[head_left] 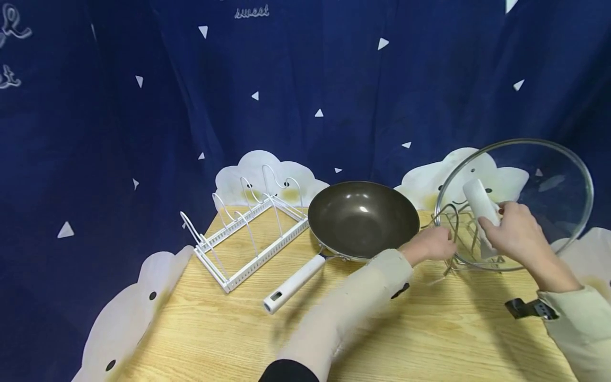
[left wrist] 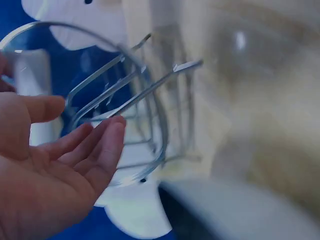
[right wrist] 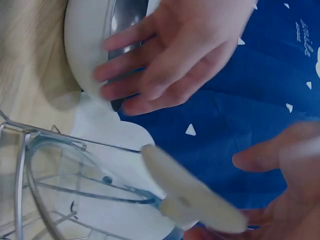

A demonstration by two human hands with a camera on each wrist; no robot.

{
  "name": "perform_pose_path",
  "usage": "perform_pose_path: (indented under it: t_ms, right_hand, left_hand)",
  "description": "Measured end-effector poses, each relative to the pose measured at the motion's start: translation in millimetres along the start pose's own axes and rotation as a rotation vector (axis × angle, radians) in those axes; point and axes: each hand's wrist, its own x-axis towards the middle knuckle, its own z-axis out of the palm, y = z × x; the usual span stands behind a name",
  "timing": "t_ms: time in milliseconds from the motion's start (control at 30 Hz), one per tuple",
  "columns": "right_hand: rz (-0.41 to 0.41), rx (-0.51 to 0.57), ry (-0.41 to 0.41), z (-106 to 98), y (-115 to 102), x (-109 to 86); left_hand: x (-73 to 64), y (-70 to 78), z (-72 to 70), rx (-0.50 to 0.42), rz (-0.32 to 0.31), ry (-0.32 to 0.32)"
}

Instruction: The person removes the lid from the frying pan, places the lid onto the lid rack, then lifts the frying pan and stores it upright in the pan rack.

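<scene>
Glass lid stands with its handle beside the right hand.

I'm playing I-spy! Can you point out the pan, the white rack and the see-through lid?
Pan (head_left: 364, 220), head view: on its dark inside.
White rack (head_left: 267, 254), head view: on its front rail.
See-through lid (head_left: 535, 193), head view: on its clear glass.

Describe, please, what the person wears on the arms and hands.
The left hand and right hand wear no gloves. The left sleeve is loose and beige, with black fabric higher up the arm and a small dark piece near the cuff. The right sleeve is also beige, with a black strap near the cuff.
</scene>
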Motion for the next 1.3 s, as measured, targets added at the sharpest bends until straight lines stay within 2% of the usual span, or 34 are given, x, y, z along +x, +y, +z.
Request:
perform_pose_path:
  t_ms: [67, 200, 333, 433, 567, 667, 833, 900, 1133, 1300]
  right_hand:
    - [-0.035, -0.011, -0.003, 0.3, -3.7, 0.4]
    - [-0.11, -0.038, -0.001, 4.0, -12.8, 0.5]
    - [-0.188, -0.059, 0.063, 10.7, -24.9, -1.2]
    - [-0.266, -0.065, 0.114, 16.0, -33.6, -2.1]
    - [-0.354, -0.092, 0.088, 22.3, -42.3, -4.5]
    - [-0.376, -0.127, 0.008, 26.7, -48.2, -8.8]
    - [-0.394, -0.179, -0.144, 36.3, -56.4, -14.6]
    - [-0.406, -0.185, -0.177, 41.3, -58.7, -16.7]
    - [-0.436, -0.17, -0.216, 60.3, -66.7, -27.0]
    - [-0.451, -0.131, -0.249, 77.2, -74.3, -35.8]
  left_hand:
    - [-5.1, -5.0, -14.7, 0.033, 0.022, -0.021]
    - [-19.4, -16.1, -43.7, 0.095, 0.017, -0.059]
    - [-36.2, -28.8, -70.0, 0.186, 0.014, -0.105]
    - [-47.4, -40.0, -87.2, 0.26, 0.033, -0.137]
    - [-60.7, -58.4, -103.4, 0.329, 0.067, -0.151]
    - [-70.2, -74.7, -110.9, 0.368, 0.068, -0.151]
    - [-86.4, -101.2, -119.6, 0.401, 0.018, -0.144]
    - [-92.6, -110.9, -122.6, 0.403, -0.003, -0.148]
    - [-112.1, -147.8, -123.1, 0.375, -0.062, -0.192]
    - [-125.8, -176.3, -118.4, 0.317, -0.052, -0.206]
